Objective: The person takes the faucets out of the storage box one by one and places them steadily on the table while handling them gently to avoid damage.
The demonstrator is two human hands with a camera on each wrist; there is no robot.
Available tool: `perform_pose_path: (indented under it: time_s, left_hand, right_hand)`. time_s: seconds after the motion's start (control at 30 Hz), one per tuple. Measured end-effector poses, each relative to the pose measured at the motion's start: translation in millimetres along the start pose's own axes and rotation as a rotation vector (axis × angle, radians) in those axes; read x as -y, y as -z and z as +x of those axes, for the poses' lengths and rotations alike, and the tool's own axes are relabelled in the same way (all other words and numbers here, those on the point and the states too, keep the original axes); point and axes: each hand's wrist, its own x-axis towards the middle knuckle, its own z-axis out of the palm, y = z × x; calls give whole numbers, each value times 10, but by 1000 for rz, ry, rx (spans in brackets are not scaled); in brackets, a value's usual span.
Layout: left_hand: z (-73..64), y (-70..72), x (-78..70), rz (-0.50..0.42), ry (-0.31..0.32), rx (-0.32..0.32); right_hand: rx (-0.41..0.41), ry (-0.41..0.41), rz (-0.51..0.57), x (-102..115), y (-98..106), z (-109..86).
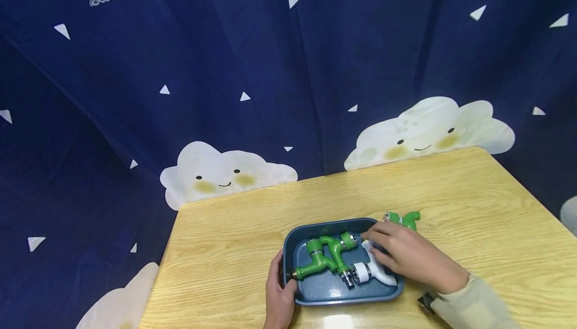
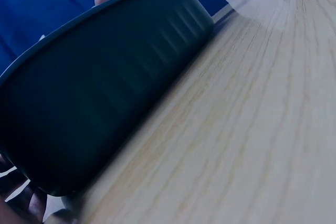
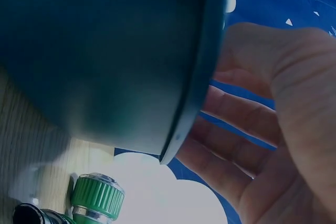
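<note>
The light wood-grain table point(image 1: 225, 239) and the navy cloud-printed fabric curtain point(image 1: 252, 58) are viewed from above and farther off by the head camera, facing forward and down. The dark blue rounded plastic tray point(image 2: 105, 87) is seen from outside, low and very close, by both wrist cameras. A green ribbed-knob tap point(image 3: 98, 198) beside it is shared by the head and right wrist views.

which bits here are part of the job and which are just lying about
Part of the job, by the look of it:
tray, held by the left hand
white tap, at the right hand
two green taps in the tray
probably the third green tap, outside it

Just there:
table
curtain
</note>
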Motion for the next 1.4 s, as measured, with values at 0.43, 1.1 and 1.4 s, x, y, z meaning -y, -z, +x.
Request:
perform_pose_path:
  time_s: [0.43, 1.1, 1.4]
  left_hand:
    - [-6, 6, -2, 0, 4, 4]
    - [-2, 9, 17, -22, -28, 12]
    - [-4, 6, 7, -10, -17, 3]
  right_hand:
    - [5, 23, 23, 22, -42, 2]
    - [34, 32, 27, 30, -80, 8]
    - [45, 34, 53, 24, -117, 9]
